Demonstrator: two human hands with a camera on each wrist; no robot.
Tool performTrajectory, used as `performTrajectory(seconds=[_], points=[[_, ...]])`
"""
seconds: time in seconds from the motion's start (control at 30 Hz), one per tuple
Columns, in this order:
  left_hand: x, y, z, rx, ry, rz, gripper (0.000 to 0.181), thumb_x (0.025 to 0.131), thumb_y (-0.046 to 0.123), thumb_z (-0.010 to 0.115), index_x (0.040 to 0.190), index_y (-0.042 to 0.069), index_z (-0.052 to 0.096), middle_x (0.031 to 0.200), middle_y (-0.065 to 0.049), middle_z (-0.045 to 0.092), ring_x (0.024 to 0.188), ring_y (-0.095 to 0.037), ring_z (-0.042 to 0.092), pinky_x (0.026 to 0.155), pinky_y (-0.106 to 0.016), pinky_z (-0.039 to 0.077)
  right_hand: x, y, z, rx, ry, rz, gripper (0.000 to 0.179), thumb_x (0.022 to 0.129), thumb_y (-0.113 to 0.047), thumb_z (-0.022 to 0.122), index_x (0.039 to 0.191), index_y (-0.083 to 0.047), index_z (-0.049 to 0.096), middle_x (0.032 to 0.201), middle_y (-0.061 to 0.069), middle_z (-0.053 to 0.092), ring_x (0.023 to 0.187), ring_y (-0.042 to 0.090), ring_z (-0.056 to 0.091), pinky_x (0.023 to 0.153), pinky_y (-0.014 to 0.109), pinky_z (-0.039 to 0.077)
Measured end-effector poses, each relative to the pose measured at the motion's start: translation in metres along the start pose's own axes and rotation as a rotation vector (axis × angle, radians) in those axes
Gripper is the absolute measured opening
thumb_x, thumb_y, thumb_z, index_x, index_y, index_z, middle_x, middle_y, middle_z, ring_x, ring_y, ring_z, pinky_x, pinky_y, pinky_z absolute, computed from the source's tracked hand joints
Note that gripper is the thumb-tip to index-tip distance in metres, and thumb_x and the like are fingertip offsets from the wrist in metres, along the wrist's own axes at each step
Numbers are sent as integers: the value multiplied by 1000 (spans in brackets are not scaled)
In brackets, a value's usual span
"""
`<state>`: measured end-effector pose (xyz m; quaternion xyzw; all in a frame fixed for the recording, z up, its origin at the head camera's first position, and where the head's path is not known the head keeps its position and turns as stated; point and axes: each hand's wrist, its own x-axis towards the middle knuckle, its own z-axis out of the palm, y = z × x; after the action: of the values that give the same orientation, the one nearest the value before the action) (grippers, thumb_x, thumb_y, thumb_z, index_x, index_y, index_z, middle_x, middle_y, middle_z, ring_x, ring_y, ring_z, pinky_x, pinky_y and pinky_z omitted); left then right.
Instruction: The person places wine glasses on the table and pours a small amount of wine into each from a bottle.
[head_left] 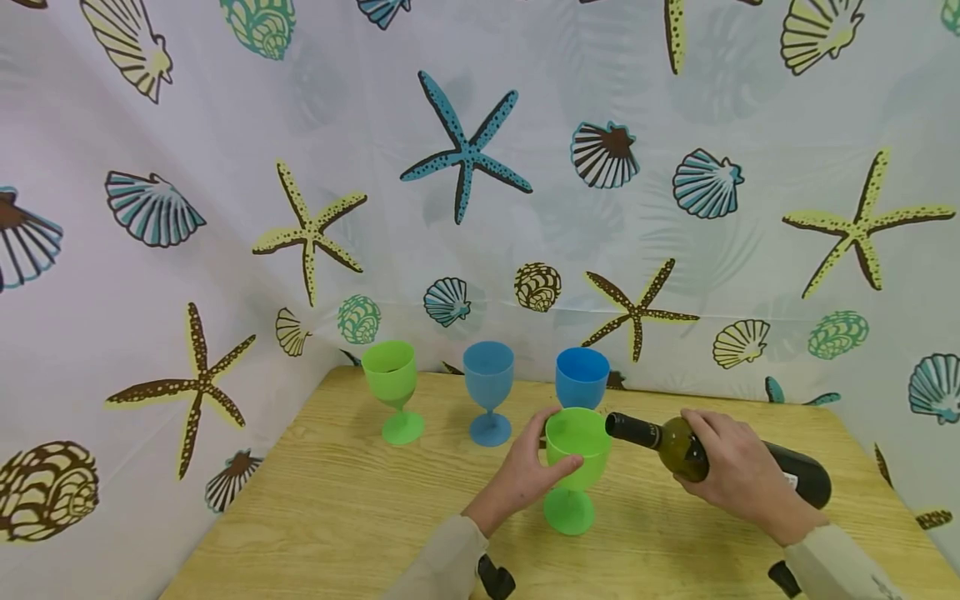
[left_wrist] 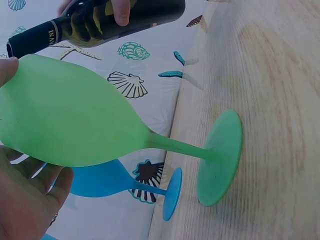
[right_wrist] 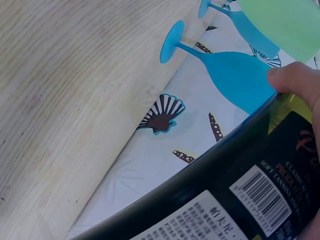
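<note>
My left hand (head_left: 527, 467) grips the bowl of a light green plastic goblet (head_left: 570, 512), thumb on the near side and fingers at the left and behind. The goblet stands upright, its foot seemingly on the wooden table. My right hand (head_left: 731, 467) holds a dark green wine bottle (head_left: 798, 475) round its shoulder. The bottle is tilted nearly flat, neck to the left, its dark mouth at the goblet's right rim in the left wrist view. No stream of liquid is visible. In the right wrist view, white labels and a barcode (right_wrist: 262, 200) show on the bottle.
Behind the held goblet is a bright blue goblet (head_left: 582, 375), partly hidden. Left of it stand a duller blue goblet (head_left: 489, 375) and another green goblet (head_left: 390, 379). A shell-and-starfish curtain (head_left: 525, 233) hangs round the wooden table (head_left: 337, 500).
</note>
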<state>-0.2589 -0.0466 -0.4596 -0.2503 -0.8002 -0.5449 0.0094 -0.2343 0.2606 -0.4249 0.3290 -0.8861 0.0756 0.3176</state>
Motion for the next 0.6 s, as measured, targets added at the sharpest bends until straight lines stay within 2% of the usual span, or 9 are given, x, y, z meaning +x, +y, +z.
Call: performTrajectory(seconds=[0.03,0.1,0.3,0.37,0.6], points=[[0,1,0,-4,-2,-2,71,91,30,64,148,11,25,134,-7,46,121,-24,46,97,-46,40,0,0,0,-10,-8,0,92,53,-33,92,127,5,51,109,21,57,89,37,60,70,53,50],[-2,9,-2,-10,-7,-2,70,91,25,64,147,9,25,134,-10,46,121,-27,46,96,-48,39,1,0,0,-31,-19,-4,94,49,-27,93,127,5,51,108,21,58,90,37,60,70,53,50],[-11,37,-10,-24,-25,-8,67,92,20,62,145,2,26,133,-16,46,120,-31,46,96,-49,39,5,0,0,-76,-20,-32,94,47,-26,94,125,5,51,106,21,58,90,38,59,71,53,50],[-13,39,-10,-24,-25,-7,67,92,21,62,145,2,26,133,-16,46,120,-31,46,96,-49,39,6,1,0,-84,-19,-41,94,47,-27,94,125,4,52,105,21,58,90,38,59,71,54,49],[-3,4,-1,-31,-13,-13,70,92,28,63,147,11,25,134,-8,46,120,-25,46,97,-49,39,8,3,-2,-113,-29,-67,96,44,-30,95,124,4,53,104,21,59,89,38,60,72,55,49]])
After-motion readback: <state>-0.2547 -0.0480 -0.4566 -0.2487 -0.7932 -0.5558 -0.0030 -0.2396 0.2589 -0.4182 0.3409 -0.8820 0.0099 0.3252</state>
